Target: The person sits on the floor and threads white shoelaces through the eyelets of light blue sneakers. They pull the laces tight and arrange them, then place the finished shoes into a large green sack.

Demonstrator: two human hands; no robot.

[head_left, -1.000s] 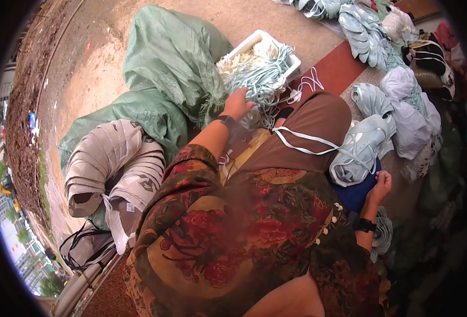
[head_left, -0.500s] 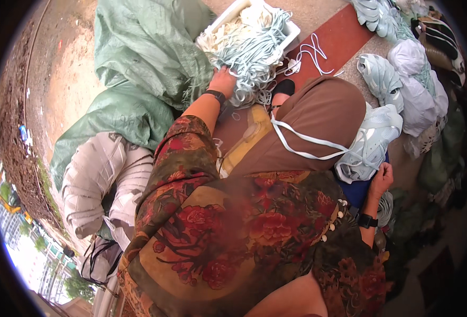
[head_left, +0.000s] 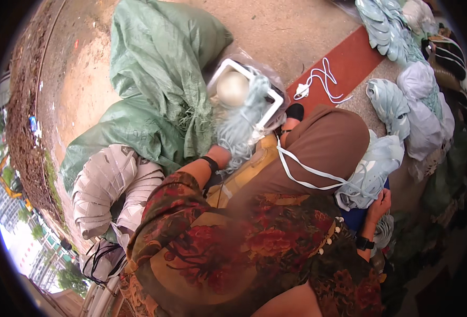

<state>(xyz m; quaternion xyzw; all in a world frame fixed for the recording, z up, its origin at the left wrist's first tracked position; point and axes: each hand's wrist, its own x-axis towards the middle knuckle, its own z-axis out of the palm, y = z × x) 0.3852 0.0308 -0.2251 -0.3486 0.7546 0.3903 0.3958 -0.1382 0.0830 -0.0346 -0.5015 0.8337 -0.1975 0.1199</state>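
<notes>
My left hand is closed on a bunch of pale blue shoelaces at the near side of a white plastic basket. The laces are smeared by motion, and my fingertips are mostly hidden. Inside the basket a round cream-coloured thing shows. On my right, a pale blue shoe upper rests beside my brown-trousered knee. A flat white lace runs from it across the knee. My right hand, fingers curled, is at the shoe's near edge beside a blue surface; what it grips is hidden.
Green woven sacks stand at the left, with bundled beige shoe pieces nearer me. A loose white lace lies on the red floor stripe. More pale blue uppers and a white bag line the right.
My left hand has drawn toward me with the laces. The basket has come nearer, and its frame and the round cream thing now show. My right hand stays by the shoe.
</notes>
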